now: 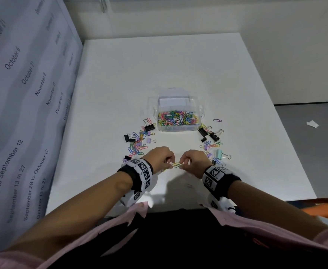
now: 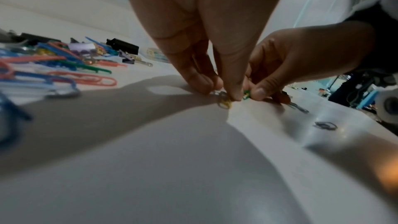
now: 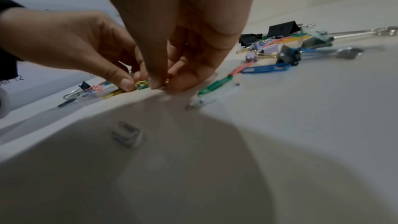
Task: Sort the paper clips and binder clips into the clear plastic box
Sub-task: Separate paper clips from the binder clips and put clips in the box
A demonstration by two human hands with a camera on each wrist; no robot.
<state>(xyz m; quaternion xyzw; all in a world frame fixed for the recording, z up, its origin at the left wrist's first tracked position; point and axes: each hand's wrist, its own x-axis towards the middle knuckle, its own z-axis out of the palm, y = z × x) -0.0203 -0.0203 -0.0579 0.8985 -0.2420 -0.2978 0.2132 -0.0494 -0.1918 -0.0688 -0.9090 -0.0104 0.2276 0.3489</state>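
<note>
Near the table's front, my left hand (image 1: 168, 162) and right hand (image 1: 184, 162) meet and both pinch linked yellow and green paper clips (image 1: 176, 165) just above the surface. The wrist views show the same clips (image 2: 237, 98) (image 3: 142, 84) caught between thumb and fingertips of both hands. Behind them stands the clear plastic box (image 1: 178, 128), open, half full of coloured paper clips. Loose paper clips and black and lilac binder clips lie in a left pile (image 1: 139, 142) and a right pile (image 1: 211, 140).
A mint binder clip (image 1: 219, 153) lies at the right, and a lone purple paper clip (image 1: 217, 120) beside the box. A pale paper clip (image 3: 127, 134) lies on the table near my wrists. A printed panel (image 1: 23, 113) walls the left side. The white table (image 1: 178, 65) stretches behind the box.
</note>
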